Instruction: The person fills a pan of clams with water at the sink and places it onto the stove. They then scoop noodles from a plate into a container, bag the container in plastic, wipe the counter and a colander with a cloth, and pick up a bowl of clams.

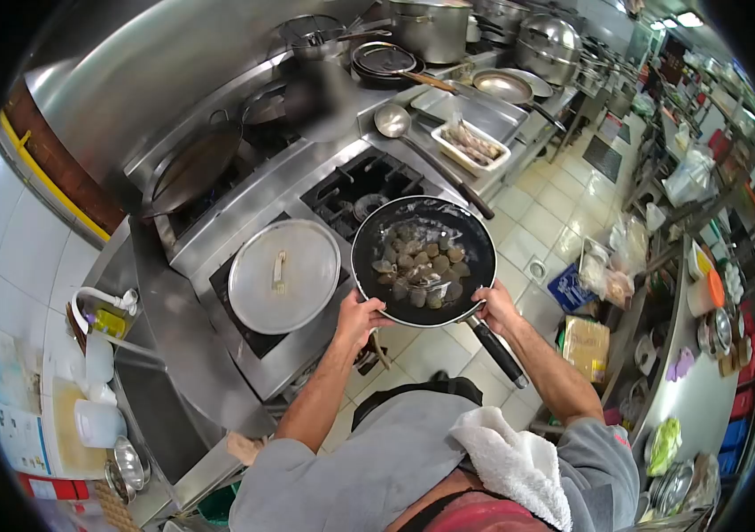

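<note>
A black frying pan [380, 229] is held in front of my body, above the floor at the stove's edge. Inside lie many small rounded grey-brown pieces [431, 262] that look like clams, in shiny clear liquid. My left hand [361, 316] is closed on the pan's near left rim. On the near right rim, close to where the black handle [498, 355] begins, my right hand [496, 309] is closed too. The handle points down and right, outside my grip. Left of the pan, a round metal lid [284, 277] covers part of the stovetop.
Beyond the pan is a gas burner [370, 204]. A long-handled ladle [431, 155] lies by a white tray [470, 149] of food. A wok [196, 168] and large pots [431, 31] line the back. Shelving and a cardboard box [586, 346] stand right of the tiled aisle.
</note>
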Action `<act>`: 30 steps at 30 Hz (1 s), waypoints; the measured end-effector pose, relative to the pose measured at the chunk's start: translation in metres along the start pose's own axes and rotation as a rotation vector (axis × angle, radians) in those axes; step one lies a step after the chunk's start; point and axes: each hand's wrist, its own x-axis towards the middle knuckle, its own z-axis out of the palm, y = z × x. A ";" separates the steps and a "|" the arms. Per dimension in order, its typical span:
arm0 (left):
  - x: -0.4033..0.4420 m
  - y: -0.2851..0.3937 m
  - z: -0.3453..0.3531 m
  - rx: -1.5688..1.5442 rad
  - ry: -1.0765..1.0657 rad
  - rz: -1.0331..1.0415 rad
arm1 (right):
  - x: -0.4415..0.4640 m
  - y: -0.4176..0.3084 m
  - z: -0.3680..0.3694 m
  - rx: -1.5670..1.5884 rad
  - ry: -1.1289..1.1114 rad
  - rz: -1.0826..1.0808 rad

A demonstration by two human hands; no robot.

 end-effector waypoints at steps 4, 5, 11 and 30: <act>0.052 0.011 0.003 -0.019 0.084 0.066 | 0.082 -0.023 0.007 0.005 -0.099 0.052; 0.064 0.014 0.004 -0.023 0.107 0.070 | 0.104 -0.026 0.008 -0.001 -0.118 0.064; 0.131 0.020 0.010 -0.085 0.238 0.167 | 0.215 -0.061 0.024 -0.105 -0.268 0.054; 0.231 0.044 -0.001 -0.201 0.442 0.186 | 0.350 -0.103 0.085 -0.031 -0.444 0.121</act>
